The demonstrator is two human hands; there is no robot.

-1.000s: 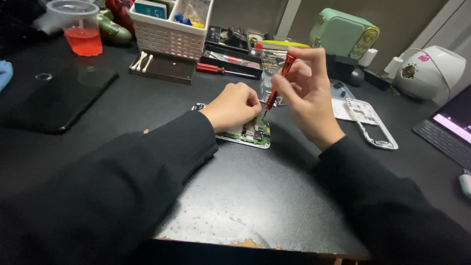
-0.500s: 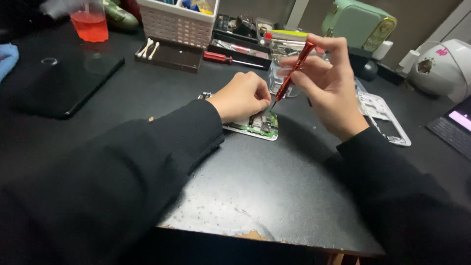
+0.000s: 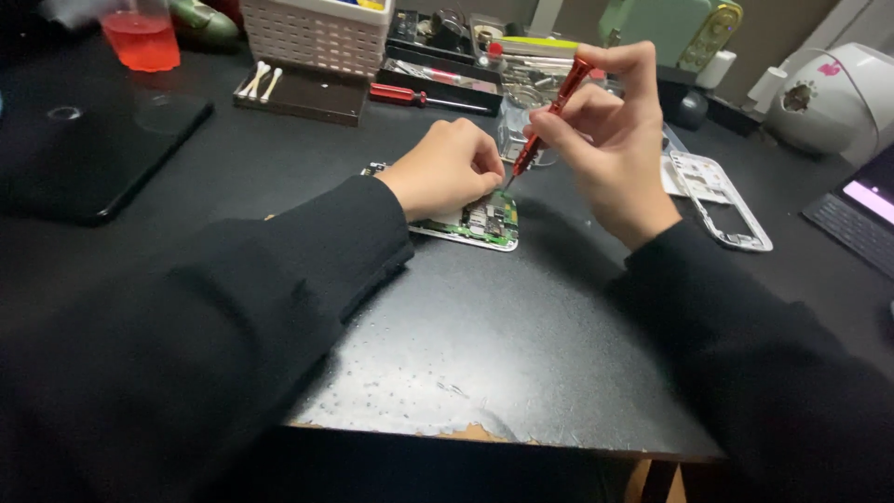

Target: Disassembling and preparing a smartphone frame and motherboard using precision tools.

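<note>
An opened phone with a green circuit board lies flat on the black table. My left hand rests on it in a loose fist and pins it down, covering its left part. A thin red screwdriver is pinched in my right hand, slanted down to the left. Its tip touches the board's upper right corner. Both arms wear black sleeves.
A white phone frame lies right of my right hand. Behind the hands: a second red screwdriver, a white slatted basket, a dark tray with cotton swabs, a cup of red liquid. A black tablet lies left; a laptop corner right.
The view has shifted slightly, so everything sits a little lower and left in frame. My hands stay on the phone and screwdriver, its tip still at the board.
</note>
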